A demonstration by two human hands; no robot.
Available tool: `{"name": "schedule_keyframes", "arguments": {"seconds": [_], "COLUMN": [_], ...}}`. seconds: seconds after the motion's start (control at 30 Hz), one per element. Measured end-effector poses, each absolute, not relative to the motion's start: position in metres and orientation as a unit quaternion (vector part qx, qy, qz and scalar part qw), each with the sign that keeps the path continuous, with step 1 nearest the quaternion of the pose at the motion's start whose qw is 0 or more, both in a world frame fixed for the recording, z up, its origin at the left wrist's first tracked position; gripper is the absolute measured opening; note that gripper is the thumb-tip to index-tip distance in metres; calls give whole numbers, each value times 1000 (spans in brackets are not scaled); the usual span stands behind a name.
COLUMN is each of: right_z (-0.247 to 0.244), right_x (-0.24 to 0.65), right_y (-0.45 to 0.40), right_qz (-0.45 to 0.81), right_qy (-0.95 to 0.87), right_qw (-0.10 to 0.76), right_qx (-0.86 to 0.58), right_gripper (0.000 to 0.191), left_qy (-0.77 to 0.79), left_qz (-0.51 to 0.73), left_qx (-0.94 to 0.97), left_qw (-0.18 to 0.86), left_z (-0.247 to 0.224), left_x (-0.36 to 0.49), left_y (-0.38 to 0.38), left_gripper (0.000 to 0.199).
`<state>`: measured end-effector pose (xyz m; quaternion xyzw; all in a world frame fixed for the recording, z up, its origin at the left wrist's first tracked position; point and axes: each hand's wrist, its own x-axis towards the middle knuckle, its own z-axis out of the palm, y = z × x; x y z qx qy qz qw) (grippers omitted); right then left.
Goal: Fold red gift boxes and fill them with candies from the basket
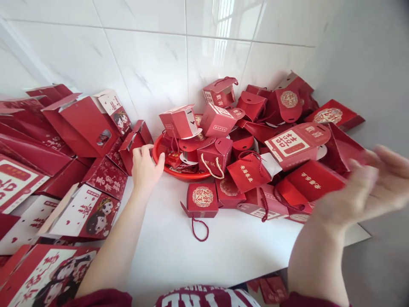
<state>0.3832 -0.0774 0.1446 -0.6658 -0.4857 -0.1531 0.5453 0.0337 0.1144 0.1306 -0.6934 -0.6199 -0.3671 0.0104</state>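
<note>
My left hand (146,167) is at the left end of a red plastic basket (188,175), its thumb beside the rim and apart from the fingers. Just behind those fingers stands a small red box (136,143). Over on the right, my right hand (373,187) is raised, slightly blurred, with its fingers spread and nothing in it. Below and left of it lies a bright red gift box (311,182) with gold writing. Small red gift boxes heap over the basket and to its right. One with a cord handle (202,199) sits in front of the basket.
Larger red and white paper boxes (86,209) crowd the left side. Behind the white table (179,260) rises a tiled wall (147,55), and a grey surface (361,64) bounds the right. Red packets (274,290) lie below the table's front edge.
</note>
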Motion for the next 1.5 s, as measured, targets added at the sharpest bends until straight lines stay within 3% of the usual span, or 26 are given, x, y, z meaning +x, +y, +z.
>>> {"name": "schedule_keyframes", "arguments": {"seconds": [0.03, 0.13, 0.3, 0.5, 0.67, 0.8, 0.97, 1.13, 1.2, 1.37, 1.5], "right_z": [157, 180, 160, 125, 121, 128, 140, 139, 139, 145, 157], "right_x": [363, 306, 224, 186, 210, 232, 242, 236, 235, 239, 241], "right_y": [-64, -21, 43, 82, 98, 116, 131, 117, 108, 88, 64], "right_qz": [-207, -133, -14, 66, 56, 41, 47, 113, 132, 222, 365], "right_qy": [-484, -692, -879, -862, -818, -770, -739, -766, -773, -768, -740], "right_qw": [591, 475, 271, 155, 149, 161, 195, 199, 209, 320, 406], "right_qx": [-611, -527, -393, -478, -553, -616, -643, -601, -584, -508, -393], "right_gripper": [45, 22, 29, 31, 38, 49, 48, 31, 28, 41, 41], "left_qy": [-652, -684, -679, -689, -698, -703, -659, -532, -449, -354, -381], "left_qz": [-332, -271, -269, -251, -185, -140, -189, -350, -388, -396, -440], "left_qx": [-681, -669, -667, -666, -680, -694, -727, -768, -798, -839, -804], "left_qw": [-18, -106, -145, -137, -122, -72, 25, -67, -102, -115, -123], "left_z": [124, 104, 90, 94, 110, 127, 139, 141, 145, 163, 183], "left_x": [29, 25, 27, 21, 19, 26, 43, 50, 48, 29, 7], "left_y": [121, 134, 143, 138, 128, 122, 130, 148, 153, 147, 107], "left_gripper": [53, 64, 68, 69, 69, 57, 58, 106, 115, 101, 101]}}
